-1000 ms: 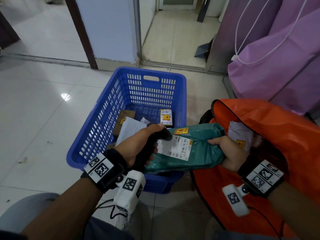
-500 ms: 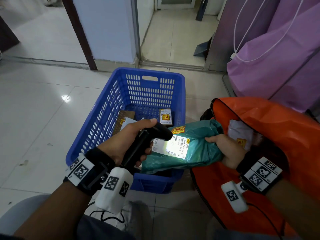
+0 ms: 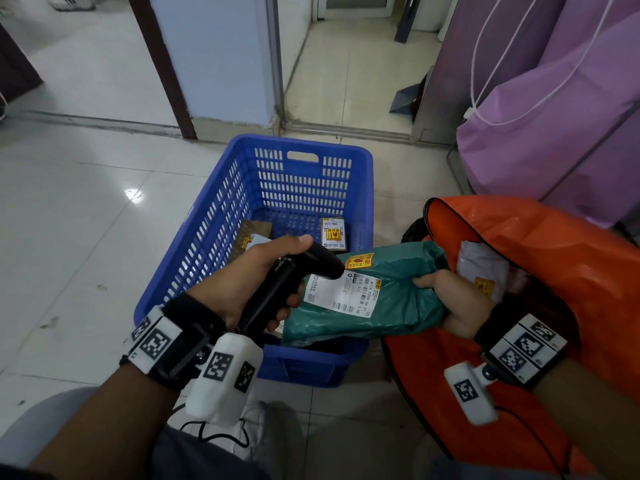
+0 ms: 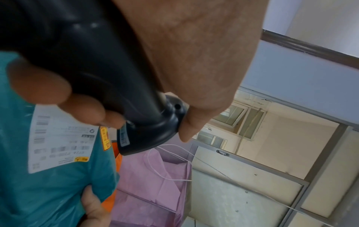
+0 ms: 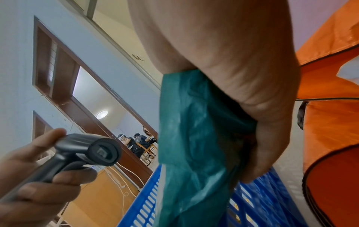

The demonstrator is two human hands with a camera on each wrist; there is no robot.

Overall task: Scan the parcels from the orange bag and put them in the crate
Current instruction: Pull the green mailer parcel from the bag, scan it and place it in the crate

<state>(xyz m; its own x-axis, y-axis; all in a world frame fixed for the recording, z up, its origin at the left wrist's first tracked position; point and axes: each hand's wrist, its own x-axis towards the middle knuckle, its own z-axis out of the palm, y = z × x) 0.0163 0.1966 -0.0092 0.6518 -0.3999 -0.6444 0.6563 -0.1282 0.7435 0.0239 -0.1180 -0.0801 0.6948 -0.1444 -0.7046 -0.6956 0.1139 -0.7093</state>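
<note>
My left hand [image 3: 256,289] grips a black handheld scanner [image 3: 294,282], its head over the white label [image 3: 341,292] of a teal plastic parcel [image 3: 391,306]. My right hand [image 3: 450,299] holds that parcel by its right end, above the near right corner of the blue crate [image 3: 207,237]. The left wrist view shows the scanner [image 4: 116,86] and the label [image 4: 58,138]; the right wrist view shows the scanner's window [image 5: 103,152] facing the teal parcel [image 5: 194,153]. The open orange bag [image 3: 554,271] lies at right with a grey parcel [image 3: 481,268] inside.
Several small parcels lie in the crate, among them a labelled box [image 3: 332,233] and a brown one [image 3: 247,233]. A purple fabric cover [image 3: 554,133] stands behind the bag. Tiled floor [image 3: 86,220] spreads to the left; a doorway [image 3: 346,64] is beyond the crate.
The bright scan light on the label half a second ago is gone. The left hand with the scanner has pulled back and lifted slightly; the parcel stays held in about the same place.
</note>
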